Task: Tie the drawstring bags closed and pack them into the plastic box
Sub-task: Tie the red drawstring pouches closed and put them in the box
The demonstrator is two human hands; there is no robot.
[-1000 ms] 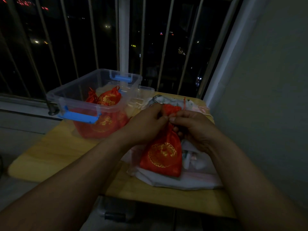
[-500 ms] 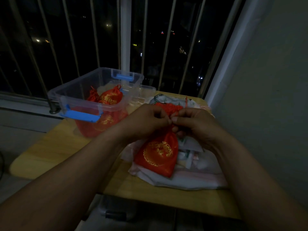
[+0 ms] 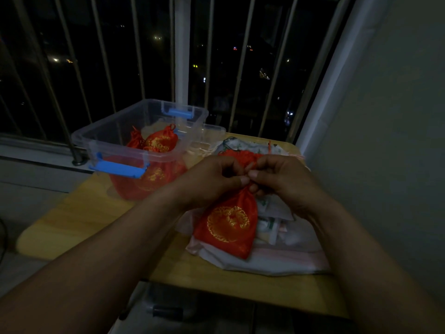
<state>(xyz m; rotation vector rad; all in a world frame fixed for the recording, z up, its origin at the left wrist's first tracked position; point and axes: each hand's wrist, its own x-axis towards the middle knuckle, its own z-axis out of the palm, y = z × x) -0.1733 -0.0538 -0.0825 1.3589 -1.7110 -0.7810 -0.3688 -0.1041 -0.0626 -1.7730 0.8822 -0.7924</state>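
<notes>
Grip: both hands are pinched on the gathered neck of the red bag [image 3: 227, 225]; left hand [image 3: 212, 180] on its left side, right hand [image 3: 280, 179] on its right side, thumbs almost touching
Fingers: curled closed on the neck; the cord itself is too small to tell between them
Bag direction: long axis runs from the hands down toward the camera, a little tilted to the left; ruffled mouth points up and away, closed bottom points to the person
Bag and grip: body of the bag hangs below the hands, the ruffle stands just above them
Bag bottom: near or on the pile of pale bags [image 3: 272, 254]; contact I cannot tell
Mark: gold round pattern faces the camera
Box [image 3: 101, 138]: clear plastic with blue latches, to the left and behind the hands, open, red bags [image 3: 160, 142] inside
Table [image 3: 79, 213]: wooden, carries the box and the pile
</notes>
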